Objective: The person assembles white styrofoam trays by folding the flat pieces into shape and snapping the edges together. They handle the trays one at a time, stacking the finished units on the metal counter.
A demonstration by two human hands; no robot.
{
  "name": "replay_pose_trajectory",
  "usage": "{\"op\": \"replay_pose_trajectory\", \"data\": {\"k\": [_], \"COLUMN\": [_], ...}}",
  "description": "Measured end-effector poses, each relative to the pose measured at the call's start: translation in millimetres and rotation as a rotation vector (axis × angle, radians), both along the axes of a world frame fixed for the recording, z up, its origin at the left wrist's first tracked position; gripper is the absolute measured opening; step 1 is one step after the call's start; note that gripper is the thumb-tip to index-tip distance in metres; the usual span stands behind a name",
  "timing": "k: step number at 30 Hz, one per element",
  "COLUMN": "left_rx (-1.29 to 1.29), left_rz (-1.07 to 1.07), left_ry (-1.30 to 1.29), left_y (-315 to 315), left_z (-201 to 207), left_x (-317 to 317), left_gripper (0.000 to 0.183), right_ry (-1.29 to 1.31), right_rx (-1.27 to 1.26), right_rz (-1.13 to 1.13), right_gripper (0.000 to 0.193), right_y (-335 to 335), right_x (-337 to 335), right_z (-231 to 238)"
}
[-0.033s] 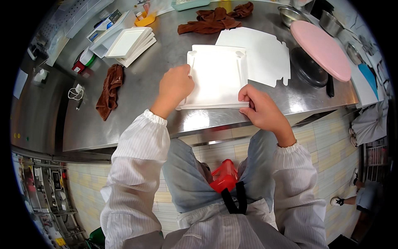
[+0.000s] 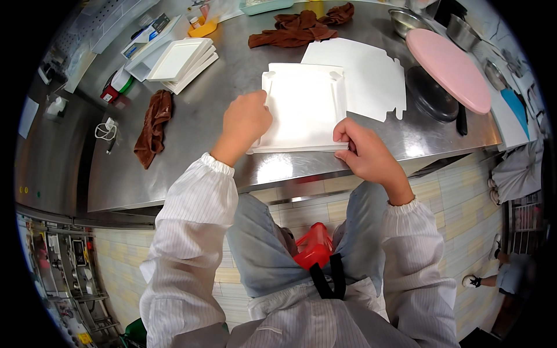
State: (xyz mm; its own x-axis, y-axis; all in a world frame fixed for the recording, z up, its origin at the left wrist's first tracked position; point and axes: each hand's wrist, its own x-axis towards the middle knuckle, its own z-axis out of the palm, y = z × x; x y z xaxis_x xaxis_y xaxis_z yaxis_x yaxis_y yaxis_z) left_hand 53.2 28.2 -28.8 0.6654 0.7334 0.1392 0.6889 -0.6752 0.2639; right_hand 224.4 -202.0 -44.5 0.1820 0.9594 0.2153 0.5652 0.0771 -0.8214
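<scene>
A shallow white cardboard tray (image 2: pixel 301 107) with folded-up sides lies at the near edge of the steel table. My left hand (image 2: pixel 246 119) is closed on its left side wall, the fingertips partly hidden behind the knuckles. At the near right corner, my right hand (image 2: pixel 366 148) pinches the tray's edge between thumb and curled fingers. Partly beneath the tray and to its right rests a flat white cardboard sheet (image 2: pixel 371 78) with notched edges. Several finished-looking white trays (image 2: pixel 180 61) are stacked at the far left.
Brown cloths (image 2: pixel 296 30) lie at the back, and another brown cloth (image 2: pixel 154 127) at the left. On the right, a pink round lid (image 2: pixel 449 69) leans over a black pan (image 2: pixel 428 95). A white cable (image 2: pixel 106 130) sits at far left. Metal bowls (image 2: pixel 406 22) stand behind.
</scene>
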Motion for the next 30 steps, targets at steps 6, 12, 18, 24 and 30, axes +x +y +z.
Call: {"op": "replay_pose_trajectory", "data": {"k": [6,12,18,24,30], "left_rx": [-0.293,-1.130,-1.299,-1.012,-0.858], "left_rz": [0.030,-0.137,-0.261,-0.174,-0.043], "left_ry": [-0.133,-0.504,-0.948,-0.717,-0.625], "left_y": [26,71,46,45,42], "left_z": [-1,-9,-11,-8,-13], "left_x": [-4,-47,-56,-52,-43], "left_gripper": [0.043,0.046,0.045,0.041,0.035], "right_ry": [0.036,0.079,-0.395,-0.458,-0.460], "right_rx": [0.024,-0.058,0.259,0.277,0.285], "right_rz": [-0.013,-0.099,-0.116,-0.135,-0.140], "right_gripper": [0.030,0.026,0.026,0.029,0.022], "right_y": [5,4,5,7,12], "right_x": [-3,-8,-17,-17,-23], "right_z": [-3,-4,-11,-13,-11]}}
